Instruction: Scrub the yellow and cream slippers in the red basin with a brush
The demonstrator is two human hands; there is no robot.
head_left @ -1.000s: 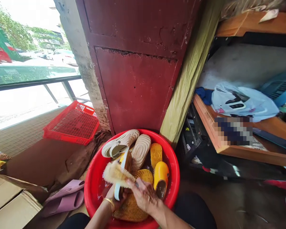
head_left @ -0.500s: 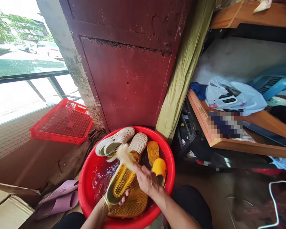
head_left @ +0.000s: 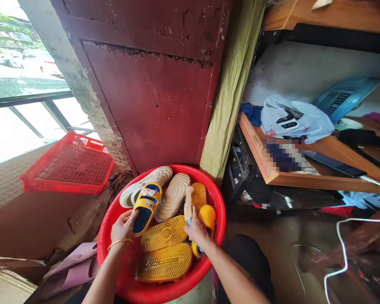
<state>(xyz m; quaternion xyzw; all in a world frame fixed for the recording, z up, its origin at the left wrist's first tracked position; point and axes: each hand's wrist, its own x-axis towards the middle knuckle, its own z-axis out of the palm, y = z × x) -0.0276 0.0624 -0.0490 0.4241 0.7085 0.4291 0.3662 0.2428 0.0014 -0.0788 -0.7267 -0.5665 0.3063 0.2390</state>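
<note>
In the head view, my left hand [head_left: 123,229] grips a small yellow slipper [head_left: 149,204] with a dark blue inside and cartoon figures on its straps. It is held over the left part of a red basin [head_left: 221,211] of water. My right hand [head_left: 199,233] is closed around a scrubbing brush [head_left: 188,198], bristle end up, apart from that slipper. Between the hands, a yellow slipper [head_left: 168,232] and one with a zigzag sole [head_left: 169,261] lie sole up. Cream clogs [head_left: 175,196] rest at the basin's far side. More yellow slippers [head_left: 207,216] are by my right hand.
Lilac slippers [head_left: 71,266] lie on the floor left of the basin. A red plastic crate [head_left: 66,166] stands behind them. A maroon door [head_left: 155,105] is directly ahead. To the right, a wooden shelf [head_left: 291,179] holds a plastic bag [head_left: 294,120] and a phone [head_left: 334,162] on a white cable.
My left hand has let go of the zigzag-soled slipper and now holds the small yellow and blue one further left. The brush in my right hand has come away from the sole and tilted upright.
</note>
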